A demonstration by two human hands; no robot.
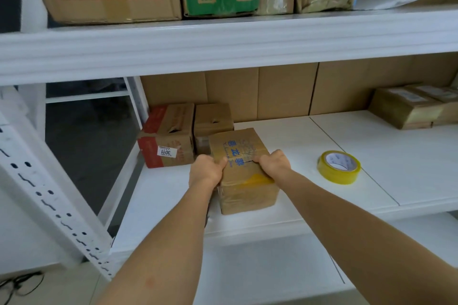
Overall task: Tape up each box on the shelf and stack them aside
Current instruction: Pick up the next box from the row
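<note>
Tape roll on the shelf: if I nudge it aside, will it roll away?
Probably not: the tape roll lies flat on its side on the shelf, so it should slide. Its glossy yellow film may feel slick. It looks light and rigid.

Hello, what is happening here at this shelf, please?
A person is working on a small cardboard box on the white shelf. The left hand and right hand both grip its top, one at each side. Yellow tape already lies across its near edge. The tape roll lies apart on the right. More boxes stand behind on the left.
</note>
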